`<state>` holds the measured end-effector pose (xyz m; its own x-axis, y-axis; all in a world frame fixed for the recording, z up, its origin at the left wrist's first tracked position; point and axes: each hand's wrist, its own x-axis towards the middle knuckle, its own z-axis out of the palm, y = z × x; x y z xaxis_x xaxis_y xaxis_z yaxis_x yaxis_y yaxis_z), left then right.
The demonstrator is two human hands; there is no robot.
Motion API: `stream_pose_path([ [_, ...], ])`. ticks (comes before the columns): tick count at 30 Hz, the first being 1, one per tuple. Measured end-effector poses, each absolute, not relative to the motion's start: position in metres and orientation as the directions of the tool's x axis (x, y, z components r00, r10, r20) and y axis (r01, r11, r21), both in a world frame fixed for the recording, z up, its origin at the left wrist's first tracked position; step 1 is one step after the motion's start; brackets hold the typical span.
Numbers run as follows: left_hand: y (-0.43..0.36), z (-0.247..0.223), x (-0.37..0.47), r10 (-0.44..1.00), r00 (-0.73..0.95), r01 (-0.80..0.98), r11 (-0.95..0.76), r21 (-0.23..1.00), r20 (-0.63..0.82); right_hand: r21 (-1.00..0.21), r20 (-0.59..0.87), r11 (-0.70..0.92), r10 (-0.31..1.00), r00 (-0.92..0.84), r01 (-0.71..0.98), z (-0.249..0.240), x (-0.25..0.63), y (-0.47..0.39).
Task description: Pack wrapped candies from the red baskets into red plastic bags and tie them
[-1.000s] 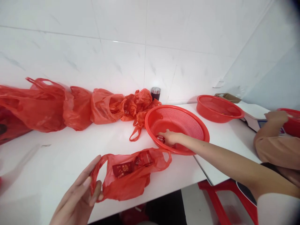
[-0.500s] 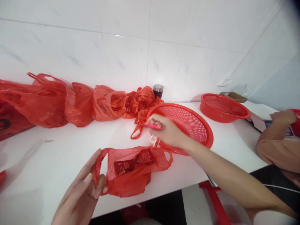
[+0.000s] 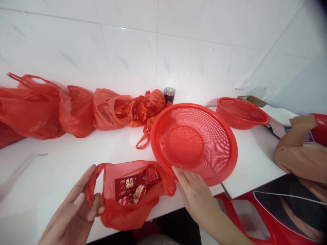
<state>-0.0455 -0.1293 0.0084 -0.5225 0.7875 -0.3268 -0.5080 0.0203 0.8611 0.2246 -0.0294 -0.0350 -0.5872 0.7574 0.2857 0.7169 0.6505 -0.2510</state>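
Observation:
A thin red plastic bag (image 3: 127, 217) lies open near the table's front edge, with a dark red box (image 3: 126, 185) and several small wrapped packets (image 3: 139, 194) inside. My left hand (image 3: 76, 207) holds the bag's left handle, fingers wrapped through it. My right hand (image 3: 192, 192) is at the near rim of a round red mesh basket (image 3: 189, 143), beside the bag's right handle. Its fingers are pressed together; whether they grip the rim or the bag handle is unclear. The basket shows nothing inside and is tilted towards me.
Several filled red bags (image 3: 76, 112) line the wall at left. A dark tumbler (image 3: 169, 95) stands behind the basket. At right are a red basin (image 3: 241, 114), a cardboard box (image 3: 252, 100) and another person's arm (image 3: 293, 143) near a second red container (image 3: 321, 129).
My right hand has let go of the small packets and moved down to the basket's near rim. More packets show in the bag. The basket is more tilted.

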Motion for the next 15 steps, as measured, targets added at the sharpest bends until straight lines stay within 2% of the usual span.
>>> stream_pose_path([
  [3, -0.124, 0.014, -0.039, 0.793, -0.529, -0.489, 0.008, 0.872, -0.303, -0.26, 0.26, 0.631, 0.775, -0.577, 0.731, -0.032, 0.223, -0.035],
  [7, -0.124, 0.016, -0.036, 0.81, -0.525, -0.464, -0.015, 0.886, -0.261, -0.259, 0.222, 0.503, 0.862, -0.456, 0.825, -0.014, 0.236, 0.011],
  [8, -0.126, 0.015, -0.037, 0.814, -0.53, -0.441, -0.025, 0.897, -0.238, -0.246, 0.228, 0.467, 0.88, -0.417, 0.85, -0.011, 0.24, 0.025],
  [10, -0.13, 0.01, -0.04, 0.806, -0.569, -0.353, -0.06, 0.934, -0.164, -0.229, 0.331, 0.422, 0.881, -0.338, 0.877, -0.007, 0.244, 0.046],
  [12, -0.135, 0.003, -0.042, 0.766, -0.638, -0.213, -0.083, 0.974, -0.075, -0.283, 0.478, 0.445, 0.833, -0.277, 0.85, -0.007, 0.241, 0.05],
  [13, -0.138, -0.001, -0.042, 0.744, -0.667, -0.143, -0.081, 0.986, -0.036, -0.341, 0.507, 0.483, 0.817, -0.275, 0.807, -0.007, 0.237, 0.046],
  [15, -0.143, -0.01, -0.043, 0.722, -0.691, -0.059, -0.049, 0.997, -0.006, -0.494, 0.401, 0.522, 0.847, -0.35, 0.696, -0.008, 0.227, 0.029],
])
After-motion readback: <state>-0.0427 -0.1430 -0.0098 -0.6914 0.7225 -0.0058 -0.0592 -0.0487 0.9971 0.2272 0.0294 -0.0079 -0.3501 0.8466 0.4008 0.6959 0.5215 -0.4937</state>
